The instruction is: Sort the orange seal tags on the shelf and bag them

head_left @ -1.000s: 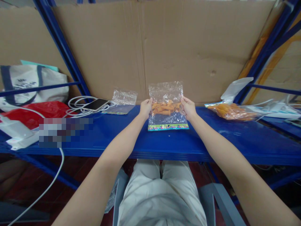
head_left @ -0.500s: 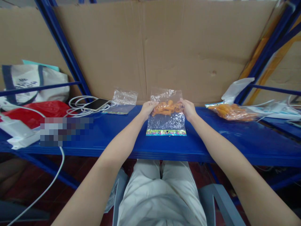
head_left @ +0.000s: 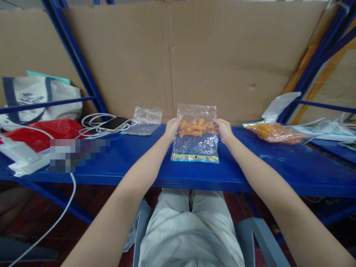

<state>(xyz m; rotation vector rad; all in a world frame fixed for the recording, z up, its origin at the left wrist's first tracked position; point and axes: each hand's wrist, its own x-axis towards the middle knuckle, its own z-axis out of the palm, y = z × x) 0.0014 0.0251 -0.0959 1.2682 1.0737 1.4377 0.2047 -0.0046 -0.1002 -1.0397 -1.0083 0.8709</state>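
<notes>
A clear plastic bag (head_left: 196, 146) with a colourful printed strip along its near edge lies in front of me on the blue shelf. Several orange balloon-like pieces (head_left: 196, 129) are bunched in its middle; their exact kind is hard to make out. My left hand (head_left: 172, 129) grips the bag's left side between thumb and fingers. On the opposite side, my right hand (head_left: 223, 129) pinches the bag's edge at the height of the orange pieces. The fingertips are partly hidden by the shiny plastic.
Another clear bag (head_left: 146, 122) lies at the back left, beside a phone (head_left: 114, 123) and coiled white cable (head_left: 89, 129). A bag of orange pieces (head_left: 274, 132) rests on the right. Cardboard (head_left: 194, 55) stands behind the blue shelf (head_left: 133, 152).
The bag's printed near edge has shifted slightly left and towards me. My left hand has moved a little left and up along the bag's side; the right hand has barely moved.
</notes>
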